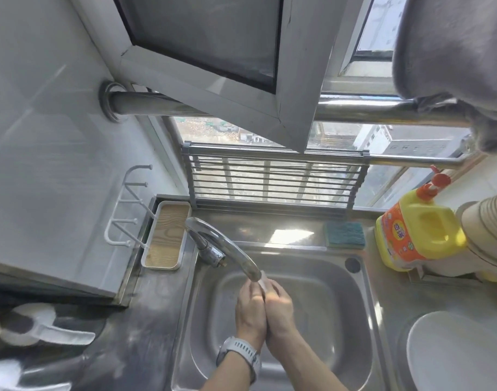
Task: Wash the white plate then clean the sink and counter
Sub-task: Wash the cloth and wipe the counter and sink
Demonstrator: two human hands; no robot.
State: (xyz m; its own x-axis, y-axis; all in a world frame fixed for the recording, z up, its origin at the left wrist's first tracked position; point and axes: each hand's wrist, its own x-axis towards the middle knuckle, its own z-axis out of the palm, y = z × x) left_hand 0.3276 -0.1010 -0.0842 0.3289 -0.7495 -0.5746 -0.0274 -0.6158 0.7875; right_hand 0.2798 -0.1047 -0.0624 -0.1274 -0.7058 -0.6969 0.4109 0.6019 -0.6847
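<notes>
Low over the steel sink [337,331], the left hand [250,309], watch on its wrist, and the right hand [279,304] are pressed together side by side under the faucet [230,249] spout, fingers loosely curled and gripping nothing. The white plate [461,354] lies flat on the counter [388,300] well to their right, so the right hand looks better placed to fetch it. Farther back, a green sponge [345,234] rests on the sink's rear ledge beside a yellow detergent jug [416,232].

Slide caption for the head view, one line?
Both hands rinse together under the tap over the sink; white plate waits at right.
</notes>
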